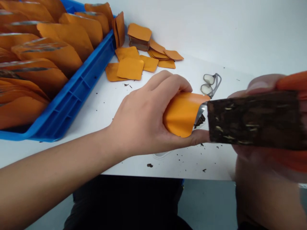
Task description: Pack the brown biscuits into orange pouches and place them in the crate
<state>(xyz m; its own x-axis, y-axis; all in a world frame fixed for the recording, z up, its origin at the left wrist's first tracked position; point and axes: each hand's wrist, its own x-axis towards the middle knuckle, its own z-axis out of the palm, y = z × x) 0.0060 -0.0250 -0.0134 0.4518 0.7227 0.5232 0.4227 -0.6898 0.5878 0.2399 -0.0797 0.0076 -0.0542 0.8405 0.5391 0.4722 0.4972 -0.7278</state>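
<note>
Head view: my left hand (146,116) is gripping an orange pouch (182,114), its mouth facing my right hand (261,83), which is grasping a dark pressed block (254,119). The pouch is probably feeling light and pliable, calling for a hold along its sides; the block, stiff but crumbly, at its edges. No legible brand, label or writing is showing.

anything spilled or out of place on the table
Yes: dark crumbs lie scattered across the white table, like spillage. Glasses beyond the orange pouch in the left hand also seem misplaced, lying with crumbs nearby.
</note>
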